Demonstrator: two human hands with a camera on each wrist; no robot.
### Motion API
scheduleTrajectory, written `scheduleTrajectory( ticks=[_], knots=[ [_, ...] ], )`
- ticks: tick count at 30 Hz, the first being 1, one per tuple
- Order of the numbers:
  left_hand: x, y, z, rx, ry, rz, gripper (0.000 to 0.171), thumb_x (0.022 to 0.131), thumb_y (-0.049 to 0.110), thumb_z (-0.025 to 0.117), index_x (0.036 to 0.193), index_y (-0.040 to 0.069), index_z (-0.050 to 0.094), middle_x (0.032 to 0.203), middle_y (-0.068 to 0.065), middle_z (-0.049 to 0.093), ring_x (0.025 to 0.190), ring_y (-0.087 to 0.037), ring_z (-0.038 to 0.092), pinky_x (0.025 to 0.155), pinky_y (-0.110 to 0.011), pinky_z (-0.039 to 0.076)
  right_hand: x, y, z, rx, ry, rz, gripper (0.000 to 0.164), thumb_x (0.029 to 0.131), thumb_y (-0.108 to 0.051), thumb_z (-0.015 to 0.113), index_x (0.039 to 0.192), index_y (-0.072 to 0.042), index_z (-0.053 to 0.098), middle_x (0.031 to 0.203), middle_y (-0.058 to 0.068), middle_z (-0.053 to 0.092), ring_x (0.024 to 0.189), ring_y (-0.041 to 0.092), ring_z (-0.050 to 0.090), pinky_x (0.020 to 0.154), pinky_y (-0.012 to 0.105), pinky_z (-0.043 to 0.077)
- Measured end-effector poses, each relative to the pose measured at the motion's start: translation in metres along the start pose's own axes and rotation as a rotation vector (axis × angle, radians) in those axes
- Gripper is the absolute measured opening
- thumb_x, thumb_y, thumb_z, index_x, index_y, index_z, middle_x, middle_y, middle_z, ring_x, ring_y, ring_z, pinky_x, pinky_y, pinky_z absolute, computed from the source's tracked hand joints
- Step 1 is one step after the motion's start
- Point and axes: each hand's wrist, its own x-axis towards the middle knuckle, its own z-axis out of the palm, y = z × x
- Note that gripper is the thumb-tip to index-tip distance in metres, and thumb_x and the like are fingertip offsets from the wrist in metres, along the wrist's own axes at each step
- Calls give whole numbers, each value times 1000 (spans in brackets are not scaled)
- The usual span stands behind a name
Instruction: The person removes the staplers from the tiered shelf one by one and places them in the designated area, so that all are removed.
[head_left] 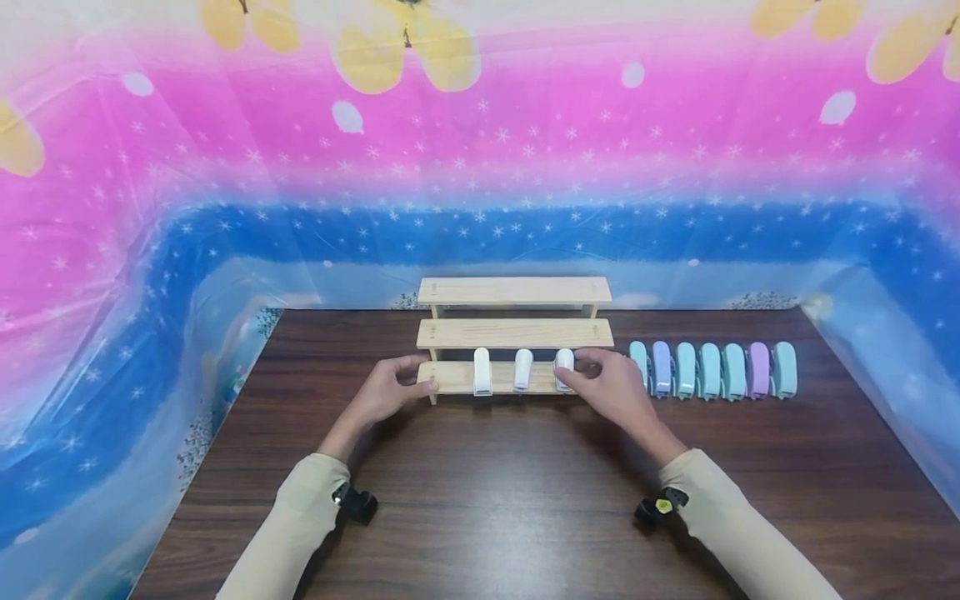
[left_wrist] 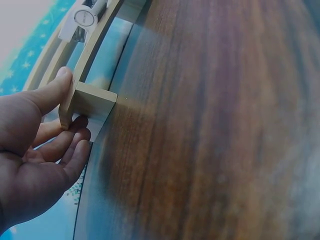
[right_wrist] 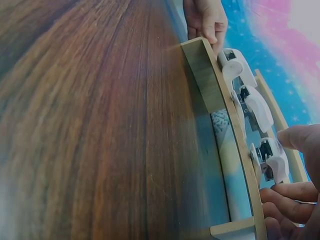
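A stepped wooden rack (head_left: 501,334) stands toward the back of the table. Its lowest step carries a row of white hole punches: one at the left (head_left: 482,372), another in the middle (head_left: 523,371) and a third at the right (head_left: 563,370). My left hand (head_left: 387,388) grips the left end of that step, its thumb (left_wrist: 56,90) on the board and the other fingers curled at the underside. At the opposite end, my right hand (head_left: 611,390) pinches the rightmost punch between thumb and fingers. In the right wrist view that punch (right_wrist: 272,157) shows a metal mechanism under its curved lever.
Right of the rack, several teal and purple hole punches (head_left: 709,371) stand side by side in a row. A patterned cloth (head_left: 480,233) hangs behind the dark wooden table (head_left: 480,500) and along its sides. Each wrist wears a small black camera.
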Motion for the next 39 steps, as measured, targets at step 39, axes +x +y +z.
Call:
scheduleTrajectory(
  ticks=[39],
  knots=[
    [0, -3, -2, 41, 7, 30, 60, 94, 24, 77, 142, -5, 55, 133, -24, 64, 120, -38, 64, 98, -48, 54, -14, -3, -11, 1, 71, 51, 46, 88, -43, 78, 116, -7, 74, 90, 6, 74, 84, 22, 68, 74, 39, 54]
  ],
)
